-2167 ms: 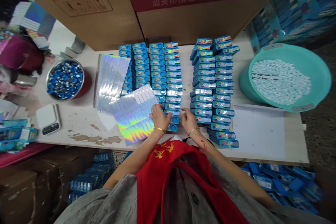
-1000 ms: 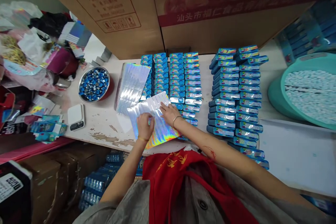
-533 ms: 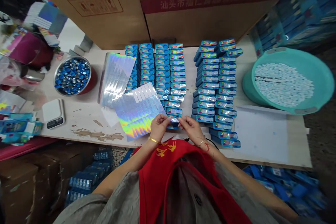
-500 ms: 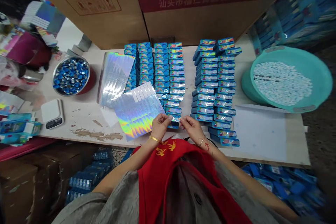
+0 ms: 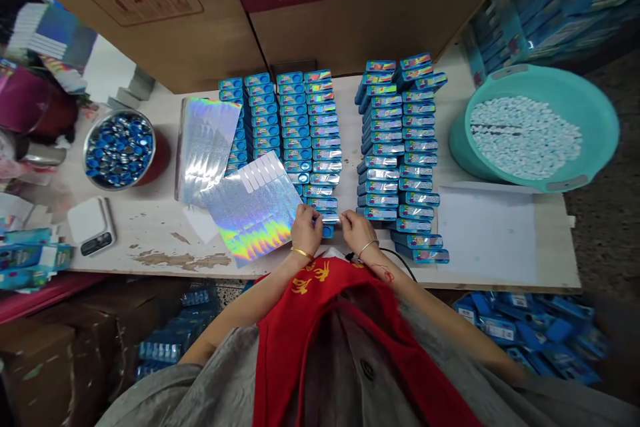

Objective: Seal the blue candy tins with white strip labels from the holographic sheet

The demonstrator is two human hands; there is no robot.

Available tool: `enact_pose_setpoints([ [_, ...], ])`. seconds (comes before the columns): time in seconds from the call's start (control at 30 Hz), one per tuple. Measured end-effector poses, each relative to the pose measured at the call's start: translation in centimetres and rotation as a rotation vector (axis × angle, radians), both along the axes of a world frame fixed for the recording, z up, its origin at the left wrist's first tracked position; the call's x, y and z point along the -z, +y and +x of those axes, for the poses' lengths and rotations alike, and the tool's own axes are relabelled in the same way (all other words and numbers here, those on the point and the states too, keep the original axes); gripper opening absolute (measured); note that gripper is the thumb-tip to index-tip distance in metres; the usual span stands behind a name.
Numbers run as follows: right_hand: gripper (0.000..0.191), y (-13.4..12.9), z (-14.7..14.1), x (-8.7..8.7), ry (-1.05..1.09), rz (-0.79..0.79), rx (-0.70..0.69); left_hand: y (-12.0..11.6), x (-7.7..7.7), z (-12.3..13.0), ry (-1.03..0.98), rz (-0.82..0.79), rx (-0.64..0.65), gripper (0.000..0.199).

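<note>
Now, strip (image 5: pixel 331 218): shiny, stretched from hand to hand above the near end of the row (image 5: pixel 325 154).
Left hand (image 5: pixel 307 232): fingers bunched narrow, pinching one end.
Right hand (image 5: pixel 358 231): thumb and finger close together on the other end.
Strip's edges: best kept taut and square to the box (image 5: pixel 328 232), gripped lightly against creasing.
Box: partly covered; whether the strip touches it is hard to tell.
Left fingertips: mostly hidden by knuckles.
</note>
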State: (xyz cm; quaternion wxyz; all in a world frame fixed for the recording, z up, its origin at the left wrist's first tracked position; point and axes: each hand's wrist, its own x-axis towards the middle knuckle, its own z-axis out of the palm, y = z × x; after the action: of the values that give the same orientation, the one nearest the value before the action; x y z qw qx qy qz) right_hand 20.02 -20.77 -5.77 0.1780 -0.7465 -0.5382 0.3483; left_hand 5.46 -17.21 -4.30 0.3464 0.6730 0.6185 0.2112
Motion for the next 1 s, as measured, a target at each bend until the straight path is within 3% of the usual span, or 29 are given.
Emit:
enact_pose_setpoints([
  [0.17, 0.031, 0.2, 0.0, 0.6, 0.002, -0.045, -0.011, 0.1, -0.7, 0.5, 0.176, -0.058, 0.039, 0.004],
  [0.33, 0.042, -0.6, -0.3, 1.1, 0.143, 0.017, 0.080, 0.6, -1.3, 0.7, 0.236, -0.117, -0.016, 0.035],
  [0.47, 0.043, -1.2, -0.3, 0.9, 0.319, -0.027, -0.076, 0.7, -1.4, 1.1, 0.273, -0.152, -0.024, 0.033],
  [0.57, 0.041, -0.8, 0.0, 0.0, 0.177, -0.150, -0.188, 1.1, -1.3, 0.7, 0.214, -0.177, -0.007, 0.027],
  [0.67, 0.033, 0.7, -0.3, -1.8, -0.158, -0.189, -0.216, 2.8, -1.4, -2.3, 0.004, -0.168, 0.022, 0.015],
  [0.73, 0.035, 2.6, -1.5, -3.2, -0.277, -0.107, -0.245, 5.2, -1.6, -5.9, -0.064, -0.065, -0.023, 0.013],
  [0.87, 0.039, 8.2, -6.9, -5.1, -0.209, 0.077, -0.504, 10.9, -1.9, -14.3, 0.172, 0.201, -0.165, 0.028],
  [1.0, 0.047, 13.3, -13.1, -4.8, -0.241, -0.026, -0.748, 14.4, -0.4, -18.7, 0.405, 0.159, -0.024, 0.031],
])
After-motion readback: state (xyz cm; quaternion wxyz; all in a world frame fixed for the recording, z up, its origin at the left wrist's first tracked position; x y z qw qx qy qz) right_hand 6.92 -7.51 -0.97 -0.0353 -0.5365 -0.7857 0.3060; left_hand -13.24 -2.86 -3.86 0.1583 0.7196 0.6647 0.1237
